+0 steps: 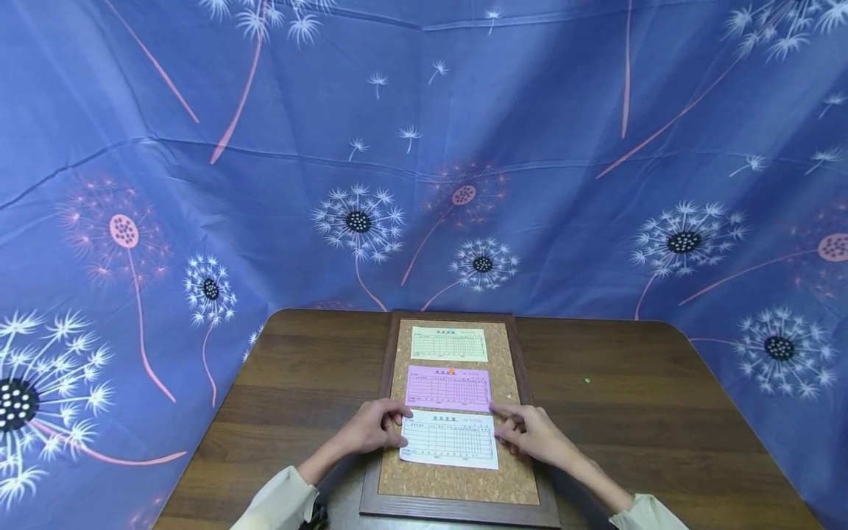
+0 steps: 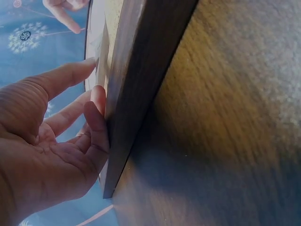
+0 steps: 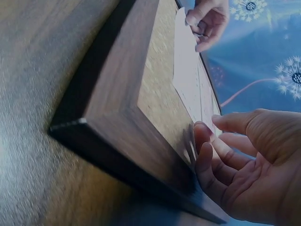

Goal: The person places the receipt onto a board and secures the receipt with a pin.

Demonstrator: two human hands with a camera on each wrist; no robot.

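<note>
A white receipt form (image 1: 449, 439) lies over the lower half of a cork board (image 1: 457, 486) with a dark wooden frame. My left hand (image 1: 379, 427) holds the form's left edge, index finger at the upper corner and thumb below it. At the opposite edge my right hand (image 1: 528, 433) holds the form with thumb and index finger. Just above is a pink form (image 1: 447, 389) with an orange pin (image 1: 452, 371) at its top. A pale green form (image 1: 449, 346) sits highest on the board. In the wrist views, the other fingers curl beside the frame (image 2: 127, 75).
The board lies on a dark brown wooden table (image 1: 636, 427). A small green object (image 1: 587, 380) is on the table right of the board. Behind the table hangs a blue cloth (image 1: 563, 243) with dandelion prints. Something black (image 1: 314, 517) shows by the left sleeve.
</note>
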